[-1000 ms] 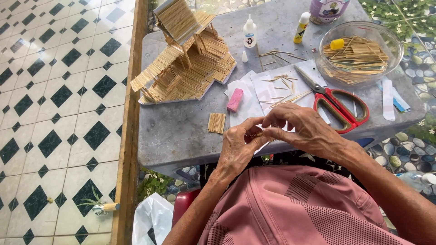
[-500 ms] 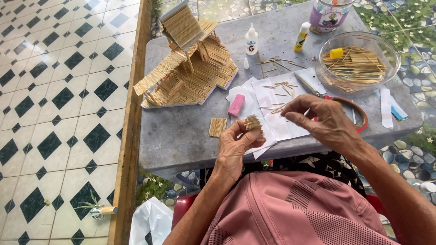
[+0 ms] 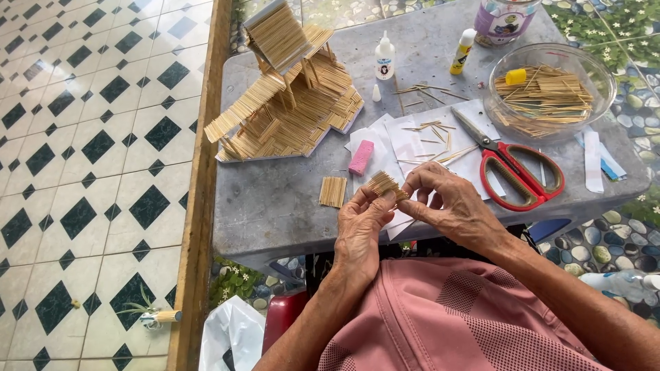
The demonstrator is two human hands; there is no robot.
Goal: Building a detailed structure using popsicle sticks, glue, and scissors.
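Over the near edge of a grey table [image 3: 275,206], my left hand [image 3: 361,230] and my right hand [image 3: 450,206] together pinch a small panel of glued toothpicks [image 3: 383,184]. The fingertips of both hands meet on it. A second small toothpick panel [image 3: 333,191] lies flat on the table just left of my hands. Behind it stands a house model built of toothpicks [image 3: 289,103]. A pink eraser-like block [image 3: 360,157] rests on white paper sheets [image 3: 405,141] in front of my hands.
Red-handled scissors [image 3: 515,172] lie to the right of my hands. A clear bowl of toothpicks [image 3: 546,93] sits at the back right, with two glue bottles [image 3: 385,55] behind the paper. A wooden border [image 3: 199,192] separates the table from the tiled floor [image 3: 82,172].
My hands have risen from the table edge and drawn slightly apart, bringing the small toothpick panel up into view between the fingertips. The camera has shifted a little.
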